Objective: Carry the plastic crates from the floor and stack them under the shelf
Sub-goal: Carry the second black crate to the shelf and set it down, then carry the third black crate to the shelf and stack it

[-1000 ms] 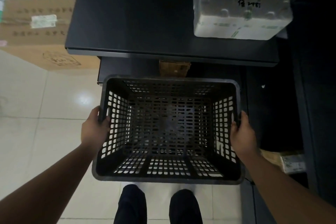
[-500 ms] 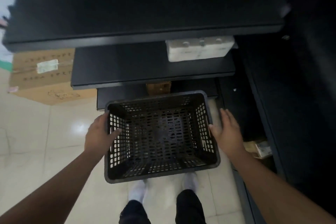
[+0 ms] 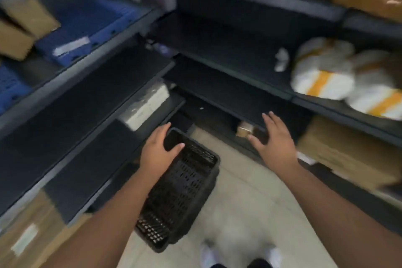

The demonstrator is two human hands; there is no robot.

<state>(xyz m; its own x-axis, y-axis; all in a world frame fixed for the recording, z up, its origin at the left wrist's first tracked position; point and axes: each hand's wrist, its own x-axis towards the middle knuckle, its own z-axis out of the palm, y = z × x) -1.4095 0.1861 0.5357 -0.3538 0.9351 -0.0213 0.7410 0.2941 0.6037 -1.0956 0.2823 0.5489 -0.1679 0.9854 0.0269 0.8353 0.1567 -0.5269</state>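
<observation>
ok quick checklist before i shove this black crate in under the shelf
1. Left hand on the black crate: ok, it rests on the far rim.
2. Right hand helping: not ok, it is open in the air, off the crate.
3. Crate sits level: cannot tell, the picture is blurred.
4. Crate lined up with the lowest shelf: not ok, it lies at an angle beside the edge.
5. Space underneath free: cannot tell, too dark.
6. Feet behind the crate: ok.

We look steeply down from head height, close over our fingers (image 3: 174,148), facing the shelves (image 3: 217,93) beyond them.
</observation>
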